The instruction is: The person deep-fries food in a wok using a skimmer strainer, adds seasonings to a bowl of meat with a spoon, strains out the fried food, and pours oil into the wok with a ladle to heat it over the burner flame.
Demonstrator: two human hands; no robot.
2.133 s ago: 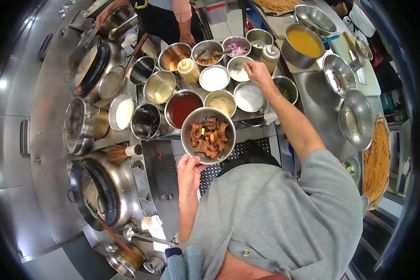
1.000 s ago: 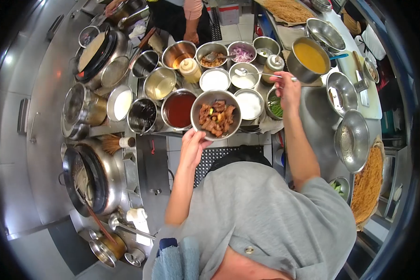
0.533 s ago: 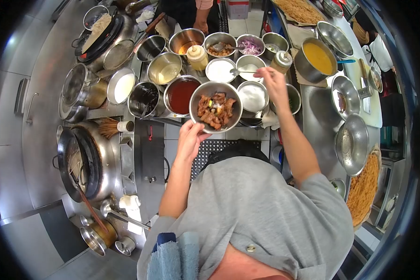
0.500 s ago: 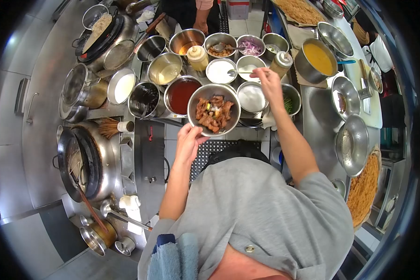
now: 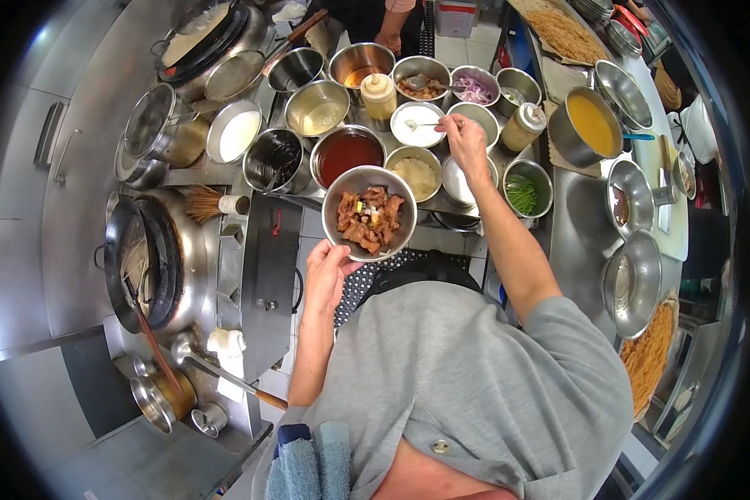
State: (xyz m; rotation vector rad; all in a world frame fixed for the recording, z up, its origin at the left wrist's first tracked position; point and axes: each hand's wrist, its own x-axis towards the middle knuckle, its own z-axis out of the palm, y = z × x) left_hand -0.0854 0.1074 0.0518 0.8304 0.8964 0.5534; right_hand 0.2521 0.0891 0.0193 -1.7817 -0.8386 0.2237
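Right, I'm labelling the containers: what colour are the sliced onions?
The sliced onions are purple and white, best seen in the head view.

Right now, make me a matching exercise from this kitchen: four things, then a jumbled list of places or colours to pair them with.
1. Meat bowl
2. Spoon
3. Sliced onions
4. Liquid in the big pot at right

A. Purple and white
B. Held in the right hand
C. Yellow-orange
D. Held in the left hand

Pairs: 1-D, 2-B, 3-A, 4-C
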